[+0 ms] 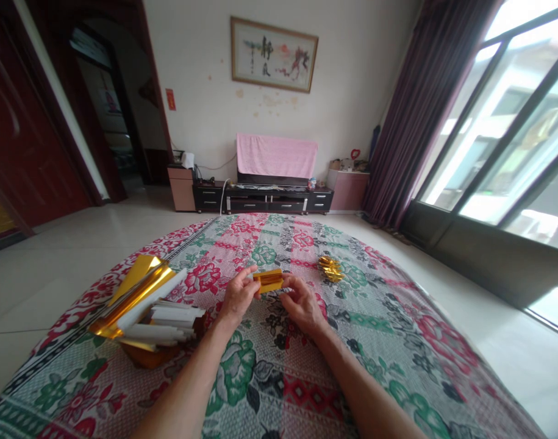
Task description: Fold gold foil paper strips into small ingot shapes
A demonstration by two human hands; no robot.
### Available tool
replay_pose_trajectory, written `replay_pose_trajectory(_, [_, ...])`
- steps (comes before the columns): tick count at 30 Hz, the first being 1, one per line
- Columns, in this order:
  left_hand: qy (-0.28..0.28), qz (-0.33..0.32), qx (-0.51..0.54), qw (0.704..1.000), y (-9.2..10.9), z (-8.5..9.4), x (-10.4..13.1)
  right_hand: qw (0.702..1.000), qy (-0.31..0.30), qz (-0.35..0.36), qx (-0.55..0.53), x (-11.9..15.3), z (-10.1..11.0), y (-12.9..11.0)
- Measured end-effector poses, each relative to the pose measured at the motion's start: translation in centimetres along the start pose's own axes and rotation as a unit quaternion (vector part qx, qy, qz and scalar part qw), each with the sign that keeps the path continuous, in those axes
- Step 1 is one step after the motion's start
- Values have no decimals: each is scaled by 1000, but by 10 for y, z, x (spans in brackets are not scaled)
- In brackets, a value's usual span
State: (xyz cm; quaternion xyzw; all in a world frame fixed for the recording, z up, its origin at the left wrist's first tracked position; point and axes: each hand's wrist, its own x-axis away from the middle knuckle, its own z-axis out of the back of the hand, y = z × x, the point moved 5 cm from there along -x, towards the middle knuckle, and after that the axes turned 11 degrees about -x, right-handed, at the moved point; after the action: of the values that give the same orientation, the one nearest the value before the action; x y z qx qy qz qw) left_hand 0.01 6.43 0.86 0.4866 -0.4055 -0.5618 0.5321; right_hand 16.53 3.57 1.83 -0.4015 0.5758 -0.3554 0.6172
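A small folded piece of gold foil paper (270, 280) is held above the patterned tablecloth (264, 253). My left hand (237, 296) pinches its left end between thumb and fingers. The fingertips of my right hand (302, 303) are closed on its right end. To the right, a crumpled-looking cluster of folded gold foil (330, 269) lies on the cloth. At the left rests a pile of gold foil sheets (139, 292), with a stack of white-backed paper strips (169, 322) beside it.
Beyond the round table stands a low black cabinet (269, 201) with a pink cloth (277, 155) over the thing on top. A purple curtain (416, 110) and windows are at the right, a dark red door (27, 128) at the left.
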Motion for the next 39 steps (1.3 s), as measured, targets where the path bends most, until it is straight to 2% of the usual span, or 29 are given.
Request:
replay_pose_trajectory(8, [-32, -13, -18, 999, 2, -4, 1, 998, -38, 38, 45, -1, -4, -6])
replay_pose_trajectory(11, [-37, -11, -16, 999, 2, -4, 3, 998, -10, 41, 48, -3, 0, -3])
replay_pose_trajectory(14, [-30, 2, 13, 999, 2, -2, 5, 998, 43, 29, 27, -6, 7, 3])
replay_pose_trajectory(17, [-28, -33, 18, 999, 8, -1, 7, 997, 70, 28, 18, -8, 11, 7])
replay_pose_trajectory(20, [-49, -80, -39, 995, 13, -5, 10, 997, 59, 39, 30, -8, 10, 5])
replay_pose_trajectory(23, [-76, -92, -92, 989, 13, -10, 12, 997, 45, 47, 37, -7, 8, 1])
replay_pose_trajectory(29, [-38, -154, -91, 983, 16, -7, 8, 997, 31, 56, 39, -5, 6, -4])
replay_pose_trajectory(34, [-48, -149, -62, 986, 15, -7, 7, 997, 31, 54, 40, -5, 7, -3])
replay_pose_trajectory(39, [-28, -163, -109, 980, 21, -5, 9, 998, 24, 42, 27, -4, 8, 1])
